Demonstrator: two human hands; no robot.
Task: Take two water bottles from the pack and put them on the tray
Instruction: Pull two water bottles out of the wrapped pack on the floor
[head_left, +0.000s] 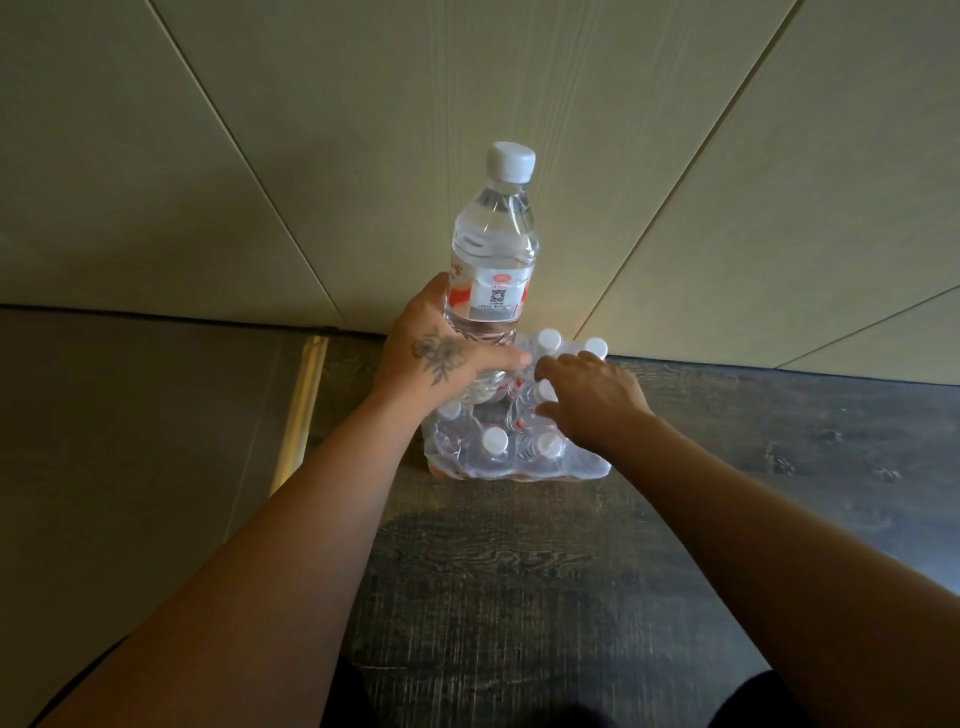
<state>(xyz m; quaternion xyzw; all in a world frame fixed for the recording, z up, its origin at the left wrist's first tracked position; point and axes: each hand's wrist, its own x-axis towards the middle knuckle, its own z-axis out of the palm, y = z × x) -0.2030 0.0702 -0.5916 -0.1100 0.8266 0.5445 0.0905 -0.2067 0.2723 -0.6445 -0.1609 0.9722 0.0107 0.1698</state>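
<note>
We see a dark wooden floor (519, 571) that meets a pale panelled wall (311, 156), and the pack (511, 441) of bottles stands close to that wall, wrapped in clear plastic. Left of the pack lies a grey mat (130, 441); no tray is in view. Above the pack's left part, our left hand (441, 358) is closed around the lower body of one water bottle (491, 260), upright, its cap pointing up. Our right hand (592, 397) rests over the pack's middle, fingers spread and bent among the white caps (545, 340). The second bottle stands directly under these fingers, vertical, so we judge a straight pull upward is needed. Room above the pack is free.
</note>
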